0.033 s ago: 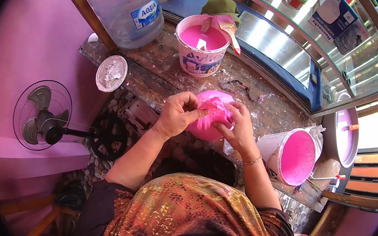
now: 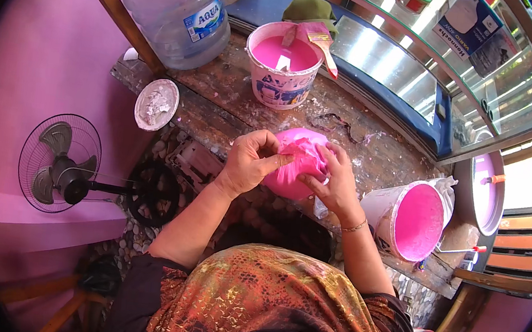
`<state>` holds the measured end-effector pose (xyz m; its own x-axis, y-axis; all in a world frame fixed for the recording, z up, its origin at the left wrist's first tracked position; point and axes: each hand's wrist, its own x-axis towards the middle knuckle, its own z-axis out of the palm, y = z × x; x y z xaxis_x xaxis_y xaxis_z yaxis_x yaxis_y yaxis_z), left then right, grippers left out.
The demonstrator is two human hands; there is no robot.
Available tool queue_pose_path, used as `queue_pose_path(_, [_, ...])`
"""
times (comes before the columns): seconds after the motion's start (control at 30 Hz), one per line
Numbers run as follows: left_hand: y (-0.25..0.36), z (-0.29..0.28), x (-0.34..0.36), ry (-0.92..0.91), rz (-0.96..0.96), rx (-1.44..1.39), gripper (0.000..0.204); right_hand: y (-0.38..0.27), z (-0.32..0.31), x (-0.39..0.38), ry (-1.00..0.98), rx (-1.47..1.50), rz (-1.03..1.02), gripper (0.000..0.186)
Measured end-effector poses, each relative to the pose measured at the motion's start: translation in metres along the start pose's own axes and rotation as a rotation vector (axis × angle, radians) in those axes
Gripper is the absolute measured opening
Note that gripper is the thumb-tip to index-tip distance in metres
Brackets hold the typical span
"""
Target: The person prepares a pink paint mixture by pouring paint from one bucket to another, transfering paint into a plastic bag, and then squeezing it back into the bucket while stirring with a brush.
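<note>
A round, bulging pink plastic bag [image 2: 285,184] sits between my hands at the front edge of a paint-spattered wooden table [image 2: 220,106]. My left hand [image 2: 247,164] pinches the bag's gathered top between thumb and fingers. On the other side, my right hand [image 2: 336,185] has its thumb and fingers closed on the gathered plastic. What fills the bag cannot be seen. Beyond it stands a white bucket [image 2: 280,91] holding pink paint, with a paintbrush [image 2: 325,50] across its rim. To the right, a second white bucket [image 2: 381,207], coated pink inside, leans toward me.
A large clear water jug [image 2: 170,33] stands at the back left, near a paint-crusted lid [image 2: 156,108]. A black fan [image 2: 73,181] is at the left. Behind the table are a green cap [image 2: 311,12] and a glass cabinet [image 2: 459,115]. A dark cord [image 2: 338,123] lies on the wood.
</note>
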<state>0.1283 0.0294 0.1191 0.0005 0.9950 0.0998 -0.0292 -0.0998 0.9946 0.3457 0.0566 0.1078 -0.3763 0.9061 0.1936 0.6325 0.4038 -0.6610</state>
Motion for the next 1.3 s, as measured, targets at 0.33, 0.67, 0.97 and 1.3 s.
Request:
queue_pose_path(0.33, [0.000, -0.002, 0.008, -0.053, -0.089, -0.137, 0.016, 0.014, 0.016, -0.002, -0.003, -0.081, -0.126, 0.039])
queue_pose_path(0.67, [0.006, -0.017, 0.022, -0.056, -0.053, -0.054, 0.017, -0.025, 0.012, -0.002, -0.073, 0.008, 0.039, 0.105])
queue_pose_path(0.97, [0.015, 0.005, 0.037, -0.175, -0.045, -0.011, 0.016, -0.025, 0.064, 0.002, 0.333, -0.102, 0.130, 0.094])
queue_pose_path(1.3, [0.015, 0.023, 0.052, -0.349, 0.047, 0.095, 0.016, -0.009, 0.076, 0.015, 0.668, -0.116, 0.168, 0.011])
